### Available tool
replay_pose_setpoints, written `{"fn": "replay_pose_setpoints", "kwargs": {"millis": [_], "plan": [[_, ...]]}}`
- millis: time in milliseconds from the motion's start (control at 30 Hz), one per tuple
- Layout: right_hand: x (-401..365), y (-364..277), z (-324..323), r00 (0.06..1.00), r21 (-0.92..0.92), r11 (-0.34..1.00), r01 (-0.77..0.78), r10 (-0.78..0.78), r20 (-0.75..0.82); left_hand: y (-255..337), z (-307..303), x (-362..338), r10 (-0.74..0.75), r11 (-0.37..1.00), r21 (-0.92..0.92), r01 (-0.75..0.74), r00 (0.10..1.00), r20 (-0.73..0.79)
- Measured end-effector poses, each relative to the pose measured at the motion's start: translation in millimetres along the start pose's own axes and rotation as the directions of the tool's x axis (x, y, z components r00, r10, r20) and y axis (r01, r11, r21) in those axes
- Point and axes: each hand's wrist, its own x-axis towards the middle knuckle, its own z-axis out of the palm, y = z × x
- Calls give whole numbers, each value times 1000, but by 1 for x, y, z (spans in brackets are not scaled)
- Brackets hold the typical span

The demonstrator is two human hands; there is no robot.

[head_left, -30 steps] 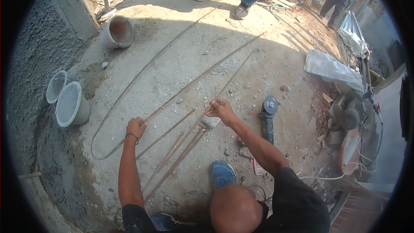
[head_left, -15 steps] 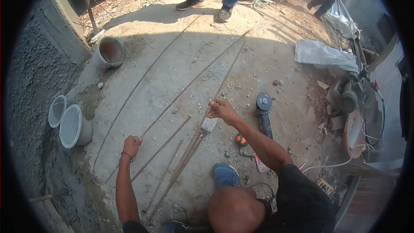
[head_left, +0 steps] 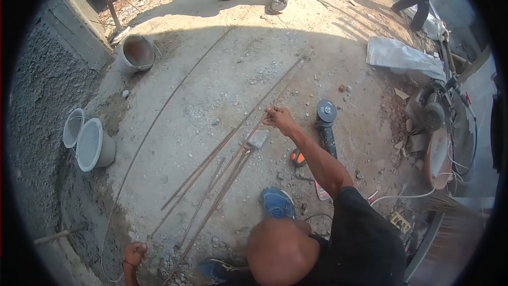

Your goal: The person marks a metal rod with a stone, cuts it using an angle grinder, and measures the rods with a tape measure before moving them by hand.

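Note:
At the lower left, my left hand [head_left: 136, 254] is closed round the near end of a long metal rod [head_left: 246, 119], which runs diagonally up the ground. My right hand [head_left: 278, 119] pinches a thinner rod [head_left: 253, 136] near the middle of the view. Just below that hand lies a pale block [head_left: 258, 139], with a bundle of rods [head_left: 227, 185] beside it. A shorter rod [head_left: 193, 176] lies close along the long one. Left of these, a long curved rod [head_left: 164, 105] rests on the ground.
An angle grinder [head_left: 327, 127] and an orange-black tool [head_left: 298, 157] lie right of my right hand. Buckets [head_left: 96, 145] stand at the left. A person's shoes [head_left: 279, 3] are at the top; another person [head_left: 420, 0] is upper right. A white sack [head_left: 405, 58] lies at right.
My left hand has moved down and left, drawing the long rod with it, closer to the shorter rod. My right hand has shifted slightly up. The view has shifted a little.

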Motion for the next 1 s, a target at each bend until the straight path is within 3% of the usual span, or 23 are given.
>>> {"fn": "replay_pose_setpoints", "kwargs": {"millis": [100, 300, 1000], "plan": [[19, 23, 0, 1000, 40, 999, -19, 18, 16, -29, 1, -13, -12, 1000, 26, 11, 1000, 28], [23, 33, 9, 999, 56, 998, -30, 32, -43, -26, 20, -20, -39, 998, -45, 43, 996, 77], [45, 30, -4, 995, 49, 999, -5, 10, -101, -39, 21, -5, -75, 997, -25, 79, 989, 131]]}}
